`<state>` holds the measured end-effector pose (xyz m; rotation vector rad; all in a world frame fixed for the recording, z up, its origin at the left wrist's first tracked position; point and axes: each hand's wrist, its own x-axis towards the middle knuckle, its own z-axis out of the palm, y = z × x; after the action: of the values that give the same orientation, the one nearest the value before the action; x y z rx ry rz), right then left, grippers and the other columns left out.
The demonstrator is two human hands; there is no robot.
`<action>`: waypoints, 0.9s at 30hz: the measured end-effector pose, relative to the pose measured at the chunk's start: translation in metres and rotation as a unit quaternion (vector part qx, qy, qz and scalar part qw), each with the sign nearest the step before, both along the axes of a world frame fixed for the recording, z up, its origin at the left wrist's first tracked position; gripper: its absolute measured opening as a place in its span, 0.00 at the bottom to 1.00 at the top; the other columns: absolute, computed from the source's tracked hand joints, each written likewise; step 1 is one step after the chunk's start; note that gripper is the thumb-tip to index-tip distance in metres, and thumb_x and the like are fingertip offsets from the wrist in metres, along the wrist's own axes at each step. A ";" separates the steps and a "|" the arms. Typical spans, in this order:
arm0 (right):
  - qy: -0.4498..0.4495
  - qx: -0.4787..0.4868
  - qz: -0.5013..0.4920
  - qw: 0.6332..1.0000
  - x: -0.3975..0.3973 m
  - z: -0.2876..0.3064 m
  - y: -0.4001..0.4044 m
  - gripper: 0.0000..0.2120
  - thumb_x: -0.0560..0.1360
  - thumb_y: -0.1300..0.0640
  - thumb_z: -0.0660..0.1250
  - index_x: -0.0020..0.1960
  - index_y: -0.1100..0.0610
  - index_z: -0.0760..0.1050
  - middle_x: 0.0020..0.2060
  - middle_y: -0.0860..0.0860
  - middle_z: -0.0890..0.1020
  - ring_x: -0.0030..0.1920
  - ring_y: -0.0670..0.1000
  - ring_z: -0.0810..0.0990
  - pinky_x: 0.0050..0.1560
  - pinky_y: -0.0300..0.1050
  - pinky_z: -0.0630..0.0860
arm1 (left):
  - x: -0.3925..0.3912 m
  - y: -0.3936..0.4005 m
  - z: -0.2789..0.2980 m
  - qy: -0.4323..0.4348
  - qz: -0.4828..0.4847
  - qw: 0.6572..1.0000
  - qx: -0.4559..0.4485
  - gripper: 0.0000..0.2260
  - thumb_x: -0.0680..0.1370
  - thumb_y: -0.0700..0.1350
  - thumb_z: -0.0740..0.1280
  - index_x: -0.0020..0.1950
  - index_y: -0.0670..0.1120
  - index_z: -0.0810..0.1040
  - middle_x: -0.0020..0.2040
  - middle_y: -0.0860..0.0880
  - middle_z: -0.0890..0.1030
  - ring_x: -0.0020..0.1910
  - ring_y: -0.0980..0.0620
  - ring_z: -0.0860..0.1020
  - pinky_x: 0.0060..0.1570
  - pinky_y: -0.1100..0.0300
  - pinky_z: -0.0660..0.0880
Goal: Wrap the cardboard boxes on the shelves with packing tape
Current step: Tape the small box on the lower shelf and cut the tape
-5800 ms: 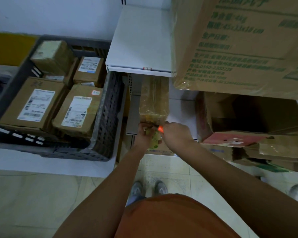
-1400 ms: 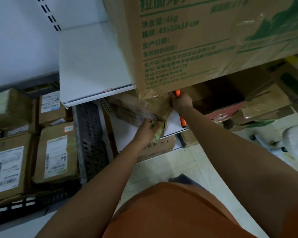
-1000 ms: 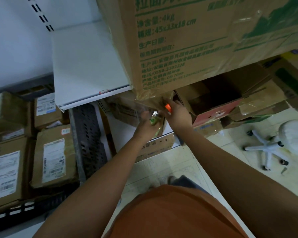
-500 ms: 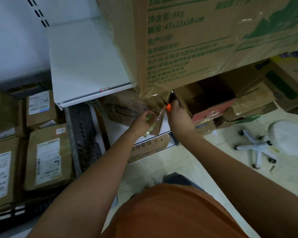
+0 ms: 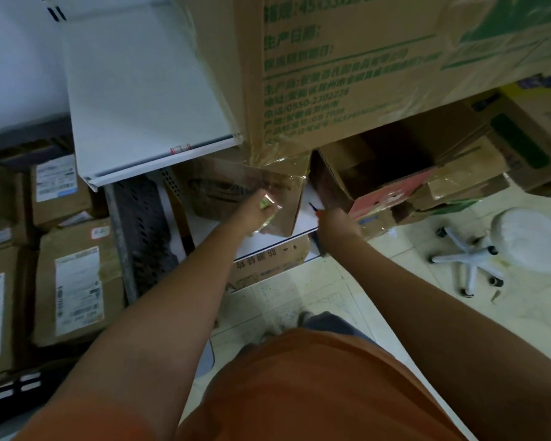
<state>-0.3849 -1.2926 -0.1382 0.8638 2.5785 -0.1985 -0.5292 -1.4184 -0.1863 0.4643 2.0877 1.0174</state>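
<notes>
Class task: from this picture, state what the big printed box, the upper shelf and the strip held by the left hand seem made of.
Big printed box: brown cardboard, matte, green print. Upper shelf: probably painted metal, smooth white with a folded front lip. Strip at the left hand: clear glossy plastic tape, see-through and crinkled.

Two bare hands reach in: the left hand (image 5: 255, 211) and the right hand (image 5: 336, 222). One large brown cardboard box with green print (image 5: 347, 68) sits on the white metal shelf (image 5: 140, 90). At least four labelled brown parcels (image 5: 77, 281) lie in one dark plastic crate (image 5: 140, 224). One white swivel stool (image 5: 528, 240) stands on the floor.
</notes>
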 end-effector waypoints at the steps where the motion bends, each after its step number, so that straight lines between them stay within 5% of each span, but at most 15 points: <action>1: -0.012 -0.016 -0.016 1.000 0.016 -0.002 0.005 0.13 0.81 0.63 0.59 0.64 0.61 0.73 0.58 0.58 0.79 0.58 0.57 0.80 0.54 0.47 0.76 | -0.004 -0.006 -0.005 0.000 0.010 1.000 -0.024 0.05 0.81 0.45 0.66 0.55 0.46 0.74 0.52 0.43 0.77 0.37 0.49 0.77 0.28 0.60 0.78; 4: 0.011 -0.013 0.010 1.000 0.038 -0.003 0.012 0.12 0.82 0.64 0.58 0.64 0.60 0.72 0.53 0.57 0.80 0.53 0.56 0.82 0.52 0.48 0.79 | -0.015 -0.014 -0.007 -0.037 0.056 0.997 -0.030 0.06 0.81 0.44 0.66 0.45 0.48 0.74 0.50 0.42 0.76 0.39 0.48 0.76 0.26 0.58 0.76; 6: 0.098 -0.026 0.018 0.995 0.028 0.004 0.002 0.10 0.82 0.59 0.60 0.63 0.57 0.70 0.51 0.55 0.79 0.47 0.56 0.82 0.44 0.49 0.80 | -0.016 -0.011 0.000 -0.038 0.079 0.996 -0.007 0.04 0.81 0.43 0.67 0.47 0.46 0.74 0.48 0.44 0.75 0.41 0.48 0.76 0.22 0.61 0.76; 9: 0.250 -0.013 0.034 0.968 -0.016 0.007 -0.006 0.12 0.82 0.52 0.61 0.63 0.54 0.69 0.59 0.56 0.74 0.39 0.59 0.81 0.34 0.48 0.75 | -0.016 -0.013 0.010 -0.006 0.106 0.994 0.003 0.04 0.79 0.42 0.68 0.53 0.45 0.76 0.49 0.45 0.77 0.43 0.46 0.78 0.29 0.58 0.78; 11: 0.263 0.016 0.059 0.963 -0.042 0.005 0.000 0.16 0.81 0.54 0.62 0.68 0.51 0.68 0.68 0.56 0.68 0.35 0.61 0.79 0.32 0.47 0.72 | -0.011 -0.025 0.014 0.015 0.131 0.991 -0.006 0.06 0.79 0.42 0.69 0.55 0.45 0.77 0.50 0.44 0.78 0.43 0.45 0.79 0.35 0.55 0.80; 16: 0.262 0.054 0.107 0.958 -0.053 -0.004 0.022 0.25 0.75 0.66 0.63 0.71 0.53 0.73 0.71 0.53 0.73 0.51 0.65 0.81 0.40 0.51 0.77 | 0.004 -0.065 0.015 -0.025 0.277 0.958 0.072 0.01 0.80 0.40 0.68 0.50 0.46 0.77 0.51 0.41 0.81 0.31 0.50 0.81 0.29 0.56 0.80; 21: 0.288 0.083 0.194 0.934 -0.023 -0.004 0.044 0.28 0.65 0.70 0.71 0.65 0.58 0.78 0.62 0.57 0.81 0.43 0.64 0.83 0.33 0.48 0.78 | 0.012 -0.099 0.035 0.062 0.357 0.928 0.085 0.05 0.80 0.45 0.68 0.53 0.45 0.79 0.50 0.48 0.81 0.42 0.51 0.83 0.38 0.54 0.83; 23: 0.290 0.099 0.191 0.933 -0.013 -0.003 0.051 0.27 0.68 0.68 0.71 0.66 0.57 0.78 0.64 0.56 0.79 0.47 0.63 0.84 0.37 0.48 0.79 | 0.018 -0.110 0.050 0.143 0.395 0.906 0.049 0.04 0.81 0.47 0.66 0.51 0.49 0.79 0.45 0.51 0.82 0.37 0.53 0.82 0.34 0.59 0.80; 27: 0.293 0.116 0.139 0.939 -0.010 0.005 0.040 0.22 0.72 0.66 0.68 0.65 0.56 0.77 0.64 0.58 0.77 0.57 0.65 0.75 0.36 0.51 0.79 | 0.031 -0.127 0.070 0.270 0.431 0.860 0.039 0.08 0.81 0.48 0.65 0.54 0.48 0.81 0.47 0.51 0.82 0.44 0.54 0.78 0.42 0.63 0.71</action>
<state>-0.3953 -1.2529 -0.1334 0.5554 3.3028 -0.0744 -0.4985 -1.5455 -0.1160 -0.2411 2.8600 1.6094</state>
